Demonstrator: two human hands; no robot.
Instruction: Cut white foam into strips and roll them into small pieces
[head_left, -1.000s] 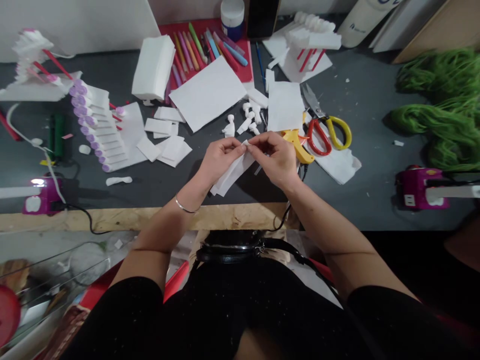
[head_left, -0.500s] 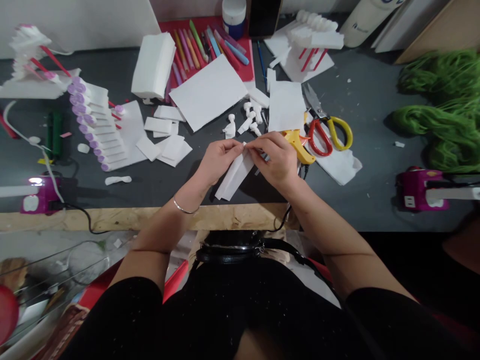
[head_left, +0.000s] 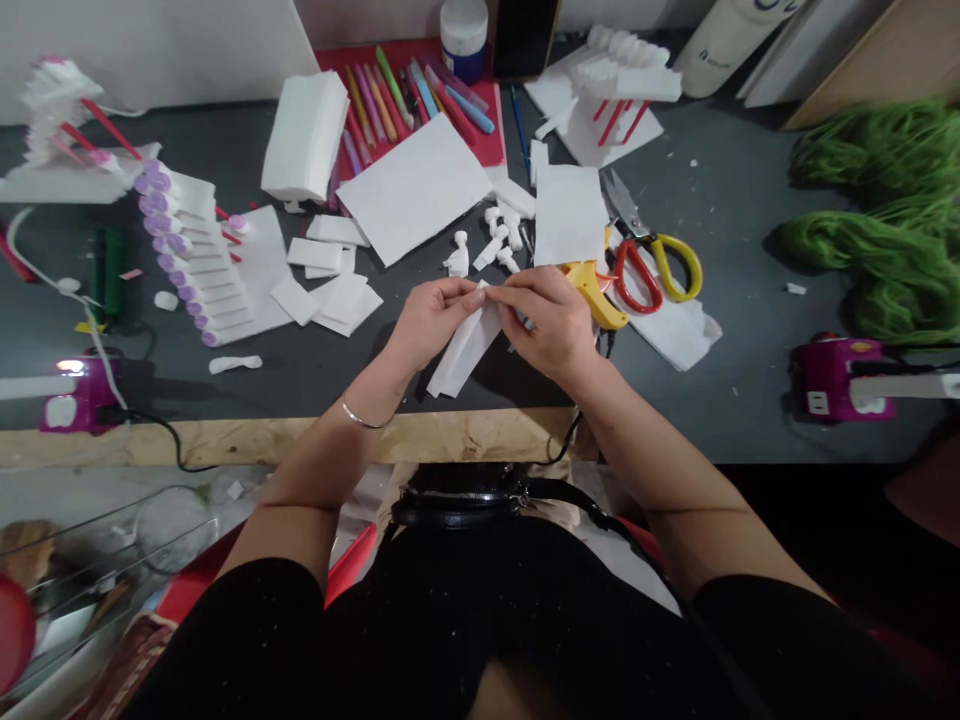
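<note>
A strip of white paper or tissue [head_left: 463, 352] hangs from the fingertips of both hands above the front of the dark table. My left hand [head_left: 431, 322] pinches its top end, and my right hand [head_left: 546, 318] grips the same end from the other side. The fingertips nearly meet there, and the upper part of the strip is partly covered by them. Just beyond lie several small knotted white pieces [head_left: 504, 235], one of them [head_left: 457, 255] standing apart. A yellow glue gun [head_left: 596, 293] is beside my right hand, partly hidden.
Red-and-yellow-handled scissors [head_left: 634, 235] lie to the right, near green yarn [head_left: 885, 215]. At left are stacked white cards [head_left: 322, 255] and a stepped white model with purple discs [head_left: 195, 250]. Markers [head_left: 386, 95] rest on a red sheet at the back. Purple devices [head_left: 844, 378] sit near both sides.
The strip's lower end has swung slightly right and its loose layers look closer together. My right fingers have shifted a little around the top end; both hands stay in nearly the same place.
</note>
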